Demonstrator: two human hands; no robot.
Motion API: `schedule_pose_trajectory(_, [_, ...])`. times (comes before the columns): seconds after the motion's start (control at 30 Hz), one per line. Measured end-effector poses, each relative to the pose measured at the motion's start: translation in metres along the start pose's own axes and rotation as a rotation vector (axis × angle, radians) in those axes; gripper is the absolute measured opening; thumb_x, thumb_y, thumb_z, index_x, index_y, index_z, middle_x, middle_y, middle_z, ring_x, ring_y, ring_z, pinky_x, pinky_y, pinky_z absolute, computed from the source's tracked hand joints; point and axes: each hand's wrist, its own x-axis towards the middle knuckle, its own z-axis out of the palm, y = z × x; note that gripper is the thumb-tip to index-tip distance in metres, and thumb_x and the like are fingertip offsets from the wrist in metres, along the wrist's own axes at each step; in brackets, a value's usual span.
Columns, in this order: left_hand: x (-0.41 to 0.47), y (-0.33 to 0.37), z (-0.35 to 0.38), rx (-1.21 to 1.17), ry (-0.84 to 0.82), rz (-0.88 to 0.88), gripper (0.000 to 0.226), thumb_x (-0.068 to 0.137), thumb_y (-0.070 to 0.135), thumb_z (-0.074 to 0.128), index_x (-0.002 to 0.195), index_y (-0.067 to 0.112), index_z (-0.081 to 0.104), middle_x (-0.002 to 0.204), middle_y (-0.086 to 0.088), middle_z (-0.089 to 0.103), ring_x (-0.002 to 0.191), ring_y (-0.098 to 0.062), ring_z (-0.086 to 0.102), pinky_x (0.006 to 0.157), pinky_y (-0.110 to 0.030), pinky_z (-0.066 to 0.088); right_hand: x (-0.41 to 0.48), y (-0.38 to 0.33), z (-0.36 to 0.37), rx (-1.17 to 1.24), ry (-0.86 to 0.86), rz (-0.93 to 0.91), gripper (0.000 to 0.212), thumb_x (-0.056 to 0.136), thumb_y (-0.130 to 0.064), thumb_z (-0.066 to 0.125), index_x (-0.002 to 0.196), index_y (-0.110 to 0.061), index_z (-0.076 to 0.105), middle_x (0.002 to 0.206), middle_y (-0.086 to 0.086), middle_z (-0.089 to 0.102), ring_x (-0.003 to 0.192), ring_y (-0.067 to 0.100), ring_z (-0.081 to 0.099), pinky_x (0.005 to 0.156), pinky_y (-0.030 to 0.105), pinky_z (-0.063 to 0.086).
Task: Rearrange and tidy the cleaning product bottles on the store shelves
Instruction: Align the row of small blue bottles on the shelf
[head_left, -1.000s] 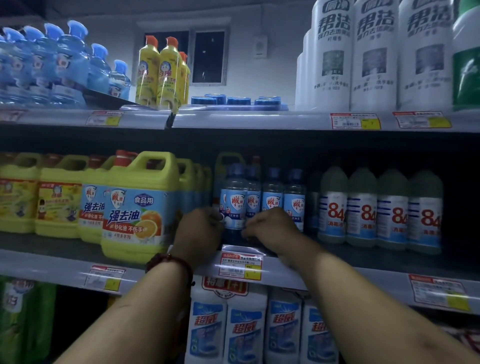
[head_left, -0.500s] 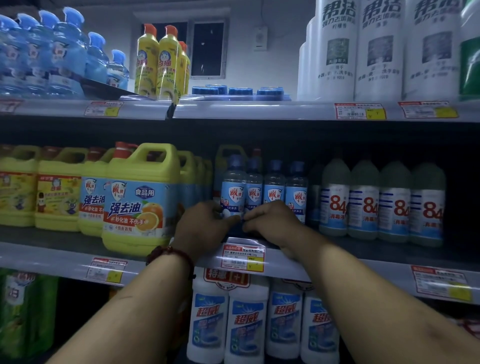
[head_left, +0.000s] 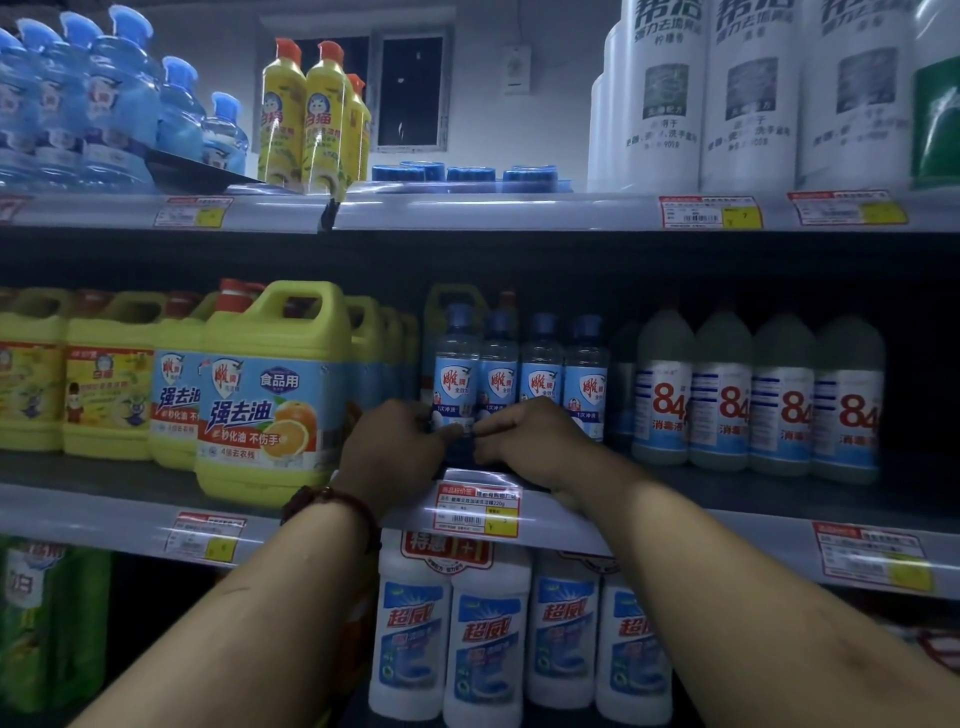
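The big jug (head_left: 270, 395) is yellow-green, its pale blue label printed with an orange slice (a red band below). The small bottles (head_left: 540, 374) are clear and blue-capped; the grey-green bottles (head_left: 722, 395) carry red numerals and blue stripes.

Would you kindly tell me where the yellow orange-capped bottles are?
In the head view the yellow bottles stand on the top shelf, left of centre, between blue bottles on the left and low blue tubs on the right.

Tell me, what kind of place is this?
Most likely a shop's cleaning-products aisle: shelf edges carry price tags, and identical yellow detergent jugs and 84 disinfectant bottles stand in rows.
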Motion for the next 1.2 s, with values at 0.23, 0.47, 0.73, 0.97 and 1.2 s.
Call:
schedule_pose_trajectory(0.23, [0.003,-0.004,0.003,-0.013,-0.009,-0.011,0.019,0.090,0.041,0.069,0.095,0.022,0.070,0.077,0.012,0.066,0.073,-0.004,0.065,0.060,-0.021,0.048,0.001,0.001,-0.001,0.010,-0.014,-0.002,0.038,0.081,-0.008,0.076,0.118,-0.016,0.072,0.121,0.003,0.069,0.111,0.021,0.061,0.102,0.041,0.051])
schedule_pose_trajectory(0.47, [0.007,-0.007,0.003,0.034,-0.017,-0.022,0.021,0.090,0.040,0.069,0.097,0.020,0.072,0.085,0.008,0.068,0.075,-0.003,0.064,0.058,-0.019,0.044,0.002,0.003,-0.001,0.021,-0.016,-0.006,0.037,0.081,-0.008,0.076,0.117,-0.016,0.072,0.122,0.003,0.068,0.112,0.021,0.060,0.103,0.039,0.050])
schedule_pose_trajectory(0.73, [0.002,0.000,0.002,-0.012,0.021,-0.046,0.029,0.086,0.043,0.073,0.107,0.025,0.067,0.088,0.011,0.070,0.078,-0.002,0.065,0.063,-0.021,0.048,0.005,0.006,-0.002,0.086,0.054,-0.059,0.028,0.083,-0.007,0.076,0.111,-0.012,0.073,0.113,0.006,0.070,0.107,0.022,0.063,0.098,0.040,0.054])
schedule_pose_trajectory(0.97, [-0.004,0.007,-0.001,-0.060,-0.013,-0.099,0.033,0.085,0.042,0.074,0.112,0.025,0.065,0.098,0.007,0.070,0.089,-0.009,0.066,0.083,-0.036,0.057,0.002,0.034,-0.054,-0.083,0.525,-0.108,0.014,0.085,-0.014,0.072,0.089,0.000,0.070,0.091,0.015,0.072,0.087,0.029,0.069,0.070,0.037,0.056])
schedule_pose_trajectory(1.2, [-0.004,0.009,-0.002,-0.010,-0.001,-0.088,0.025,0.087,0.041,0.073,0.104,0.025,0.066,0.087,0.012,0.067,0.082,-0.004,0.063,0.070,-0.027,0.052,0.019,0.066,-0.070,-0.054,0.439,0.178,0.032,0.078,-0.023,0.082,0.097,0.000,0.071,0.096,0.018,0.073,0.087,0.033,0.071,0.069,0.035,0.057])
